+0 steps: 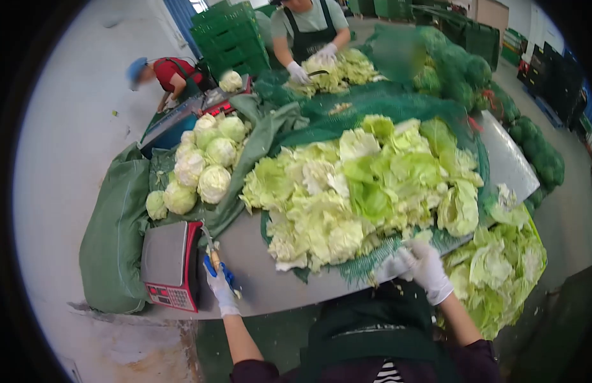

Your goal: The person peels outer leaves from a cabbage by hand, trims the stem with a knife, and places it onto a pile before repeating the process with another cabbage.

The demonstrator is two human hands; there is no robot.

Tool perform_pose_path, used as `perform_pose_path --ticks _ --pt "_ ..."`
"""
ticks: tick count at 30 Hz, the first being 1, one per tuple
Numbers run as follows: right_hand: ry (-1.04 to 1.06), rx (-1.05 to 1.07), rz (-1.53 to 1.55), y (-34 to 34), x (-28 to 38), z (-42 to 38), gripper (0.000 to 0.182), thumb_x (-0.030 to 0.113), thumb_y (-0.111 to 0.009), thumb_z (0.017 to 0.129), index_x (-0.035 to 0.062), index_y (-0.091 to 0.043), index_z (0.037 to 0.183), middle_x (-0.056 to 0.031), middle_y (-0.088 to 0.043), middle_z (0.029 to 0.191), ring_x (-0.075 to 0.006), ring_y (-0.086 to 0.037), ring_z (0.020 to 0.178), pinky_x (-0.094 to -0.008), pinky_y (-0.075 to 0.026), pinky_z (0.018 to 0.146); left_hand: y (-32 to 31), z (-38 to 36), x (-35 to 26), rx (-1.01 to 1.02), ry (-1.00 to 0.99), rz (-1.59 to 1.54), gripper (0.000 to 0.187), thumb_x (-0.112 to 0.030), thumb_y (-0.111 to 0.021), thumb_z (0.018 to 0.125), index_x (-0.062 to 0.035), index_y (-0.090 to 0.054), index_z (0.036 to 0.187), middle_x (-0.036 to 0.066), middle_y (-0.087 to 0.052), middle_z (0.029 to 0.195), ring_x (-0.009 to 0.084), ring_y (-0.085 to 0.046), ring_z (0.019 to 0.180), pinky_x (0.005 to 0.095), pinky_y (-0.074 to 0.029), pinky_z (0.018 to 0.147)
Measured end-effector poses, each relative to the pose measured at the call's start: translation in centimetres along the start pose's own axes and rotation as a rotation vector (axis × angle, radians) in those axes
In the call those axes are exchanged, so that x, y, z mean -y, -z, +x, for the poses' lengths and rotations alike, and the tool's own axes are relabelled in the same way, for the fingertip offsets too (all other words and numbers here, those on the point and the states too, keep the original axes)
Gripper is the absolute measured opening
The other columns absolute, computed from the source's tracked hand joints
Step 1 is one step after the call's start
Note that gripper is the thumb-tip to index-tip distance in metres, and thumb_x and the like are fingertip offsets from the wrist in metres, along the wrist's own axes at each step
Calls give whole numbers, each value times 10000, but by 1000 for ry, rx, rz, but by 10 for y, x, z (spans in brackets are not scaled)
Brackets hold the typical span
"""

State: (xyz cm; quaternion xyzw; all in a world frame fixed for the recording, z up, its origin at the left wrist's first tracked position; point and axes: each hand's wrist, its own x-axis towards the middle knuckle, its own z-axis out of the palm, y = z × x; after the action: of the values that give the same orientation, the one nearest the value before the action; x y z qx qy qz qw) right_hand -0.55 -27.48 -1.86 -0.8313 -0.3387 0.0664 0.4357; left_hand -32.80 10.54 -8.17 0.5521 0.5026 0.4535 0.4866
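Note:
My left hand, in a white and blue glove, is closed around the wooden handle of a knife whose curved blade points up beside the scale. My right hand, white-gloved, is over the table's front edge with its fingers loosely apart and slightly blurred. I see nothing held in it. Beyond it, a wide heap of loose cabbage leaves lies on green netting. More leaves fill a container at the right of my right hand.
A red-edged scale stands at left, next to a stuffed green sack. Trimmed cabbages are piled behind it. A co-worker handles leaves across the table; another person bends at left. Netted cabbages line the right.

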Motion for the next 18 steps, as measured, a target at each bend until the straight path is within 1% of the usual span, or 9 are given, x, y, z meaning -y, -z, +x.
perform_pose_path --ticks 2,4,6,8,11,13,16,17,18 --pt "-93 -40 10 22 -8 -12 232 209 -660 851 -7 -637 933 -172 -636 818 -311 -613 719 -359 -485 672 6 -1 3 -57 -27 258 555 -160 -615 879 -100 -394 1385 122 -555 1123 170 -597 899 267 -498 707" --pt "-72 -137 1 34 -39 -23 195 187 -647 859 1 -634 916 -163 -625 787 -289 -595 677 -348 -474 646 -2 -14 -9 -291 -620 1127 501 -88 -575 897 -88 -417 1373 133 -502 1239 197 -535 1078 308 -475 827" --pt "-186 -170 36 48 -58 -29 184 176 -616 874 -7 -619 890 -179 -612 778 -311 -590 674 -369 -465 632 -21 -38 -15 -161 -626 929 483 -69 -559 896 -92 -441 1363 160 -476 1292 269 -483 1176 370 -424 939" --pt "-208 -252 -149 68 -59 -34 220 208 -598 881 -11 -601 863 -200 -599 755 -357 -581 679 -412 -454 625 -46 -64 -2 261 -209 137 544 -114 -616 852 -125 -448 1370 196 -461 1314 328 -470 1185 411 -383 983" --pt "-451 -360 -174 83 -88 -40 266 252 -586 882 -14 -578 865 -224 -595 758 -406 -577 714 -461 -443 633 -75 -118 14 455 -247 17 613 -250 -669 824 -145 -439 1382 212 -470 1295 383 -449 1164 458 -335 1007" --pt "-494 -421 -294 91 -107 -42 291 278 -575 880 -12 -562 885 -244 -605 777 -423 -587 757 -478 -450 652 -83 -140 4 330 -901 938 694 -342 -687 795 -165 -409 1405 203 -509 1249 381 -476 1110 469 -338 984" --pt "-543 -455 -375 103 -127 -34 302 280 -558 883 -21 -549 895 -262 -614 799 -427 -597 782 -480 -466 680 -98 -139 5 298 -722 967 752 -415 -685 764 -182 -393 1417 200 -513 1223 393 -480 1072 489 -336 960" --pt "-577 -440 -373 105 -148 -28 312 279 -551 882 -33 -556 901 -266 -623 803 -428 -604 790 -479 -477 704 -106 -141 -1 242 -717 997 725 -287 -673 772 -165 -380 1424 201 -555 1123 393 -505 1000 485 -370 907" --pt "-581 -451 -375 110 -158 -17 312 279 -551 882 -33 -556 901 -266 -623 803 -428 -604 790 -479 -477 704 -107 -133 7 249 -724 990 725 -287 -673 772 -165 -380 1424 201 -555 1123 393 -505 1000 485 -370 907"
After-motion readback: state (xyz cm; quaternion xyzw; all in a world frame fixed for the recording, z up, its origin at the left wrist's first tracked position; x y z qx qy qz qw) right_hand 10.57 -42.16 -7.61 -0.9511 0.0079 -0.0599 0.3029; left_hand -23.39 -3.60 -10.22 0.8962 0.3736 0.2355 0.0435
